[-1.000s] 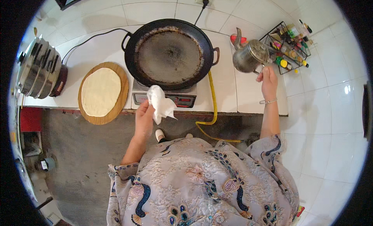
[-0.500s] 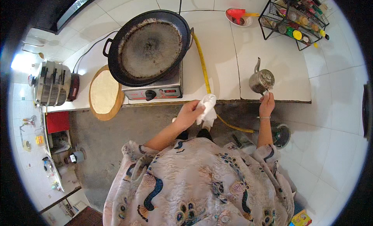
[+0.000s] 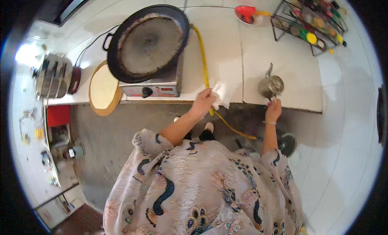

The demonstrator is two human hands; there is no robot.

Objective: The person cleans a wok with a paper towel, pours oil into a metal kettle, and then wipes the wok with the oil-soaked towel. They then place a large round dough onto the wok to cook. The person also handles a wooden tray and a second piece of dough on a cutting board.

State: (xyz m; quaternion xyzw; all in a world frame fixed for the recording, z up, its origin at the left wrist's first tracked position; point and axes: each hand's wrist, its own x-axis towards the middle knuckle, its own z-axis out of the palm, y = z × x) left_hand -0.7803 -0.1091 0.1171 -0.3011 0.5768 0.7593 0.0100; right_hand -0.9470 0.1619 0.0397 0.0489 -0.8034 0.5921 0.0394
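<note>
My right hand (image 3: 273, 110) is closed on the handle of a small metal oil pot (image 3: 271, 86) with a curved spout pointing away from me. The pot is over the right part of the counter, near its front edge; whether its base touches the counter, I cannot tell. My left hand (image 3: 203, 102) pinches a crumpled white tissue (image 3: 220, 94) at the counter's front edge, to the left of the pot. A black wok (image 3: 150, 45) sits on a silver cooker (image 3: 161, 89) at the left.
A yellow hose (image 3: 203, 57) runs from behind the wok down past the counter edge. Left of the cooker lies a round board (image 3: 108, 109) with flat pale dough (image 3: 103, 85). Farther left stands a steamer pot (image 3: 54, 75). A bowl (image 3: 258, 21) and bottle rack (image 3: 279, 29) stand at the back right.
My left hand has moved forward and to the right with the tissue, nearer the oil pot. My right hand stays on the pot's handle. The whole view has shifted slightly.
</note>
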